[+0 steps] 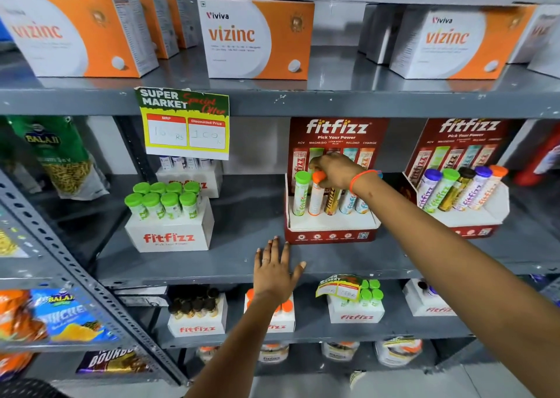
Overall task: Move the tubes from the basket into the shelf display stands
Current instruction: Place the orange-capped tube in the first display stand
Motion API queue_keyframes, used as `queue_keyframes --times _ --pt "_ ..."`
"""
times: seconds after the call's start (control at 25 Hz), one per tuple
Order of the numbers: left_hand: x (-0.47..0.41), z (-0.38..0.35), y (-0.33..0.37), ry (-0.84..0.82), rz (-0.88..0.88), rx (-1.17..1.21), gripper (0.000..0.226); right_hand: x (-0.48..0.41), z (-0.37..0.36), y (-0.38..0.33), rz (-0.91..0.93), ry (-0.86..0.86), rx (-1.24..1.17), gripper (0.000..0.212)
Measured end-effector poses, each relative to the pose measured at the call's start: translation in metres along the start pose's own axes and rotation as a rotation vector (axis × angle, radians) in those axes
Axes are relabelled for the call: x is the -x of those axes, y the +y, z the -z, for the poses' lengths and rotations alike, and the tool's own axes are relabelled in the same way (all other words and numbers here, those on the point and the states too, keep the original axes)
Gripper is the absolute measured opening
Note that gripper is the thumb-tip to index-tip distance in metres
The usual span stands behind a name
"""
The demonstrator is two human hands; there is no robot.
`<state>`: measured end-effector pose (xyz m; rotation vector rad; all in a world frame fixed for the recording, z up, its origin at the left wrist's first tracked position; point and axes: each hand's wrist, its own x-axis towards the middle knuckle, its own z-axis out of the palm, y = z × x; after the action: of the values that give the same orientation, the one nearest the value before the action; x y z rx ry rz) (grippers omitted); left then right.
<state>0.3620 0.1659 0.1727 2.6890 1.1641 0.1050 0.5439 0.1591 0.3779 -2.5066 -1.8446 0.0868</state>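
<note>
A red fitfizz display stand (331,236) sits on the middle shelf and holds several upright tubes. My right hand (335,171) is shut on the orange cap of an orange-and-white tube (315,199), which stands in the stand's second slot beside a green-capped tube (300,196). A dark gold tube (331,202) and two light blue tubes stand to its right, their caps hidden by my hand. My left hand (277,268) lies flat and open on the shelf edge in front of the stand. No basket is in view.
A second red stand (472,224) with several tubes sits at the right. A white fitfizz box (169,237) of green-capped tubes stands at the left. A price tag (185,121) hangs from the upper shelf. Vizinc boxes (257,38) line the top shelf; more fitfizz boxes sit below.
</note>
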Motion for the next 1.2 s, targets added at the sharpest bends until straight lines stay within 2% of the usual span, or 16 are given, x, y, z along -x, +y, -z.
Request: queue_keyframes --times 0.2,0.36,0.64,0.84,1.08,1.2 --pt "0.001 0.002 0.001 -0.007 0.003 0.005 0.119 -0.003 0.002 -0.004 -0.057 0.001 0.064 0.034" --pt "0.002 0.003 0.001 -0.011 0.006 0.001 0.121 -0.003 0.005 -0.003 -0.042 -0.042 0.06 0.041" --pt "0.001 0.0 0.0 0.004 0.0 -0.003 0.119 0.001 0.0 -0.004 -0.087 0.014 0.083 0.047" --pt "0.001 0.002 0.0 0.011 -0.003 -0.007 0.119 0.003 -0.001 0.0 -0.051 0.03 0.134 0.038" --pt "0.0 0.001 0.0 0.004 -0.011 -0.039 0.1 0.001 -0.005 0.0 -0.069 0.07 0.148 0.043" --pt "0.0 0.0 -0.001 -0.024 -0.002 -0.051 0.079 0.0 -0.007 -0.001 -0.092 0.083 0.186 0.043"
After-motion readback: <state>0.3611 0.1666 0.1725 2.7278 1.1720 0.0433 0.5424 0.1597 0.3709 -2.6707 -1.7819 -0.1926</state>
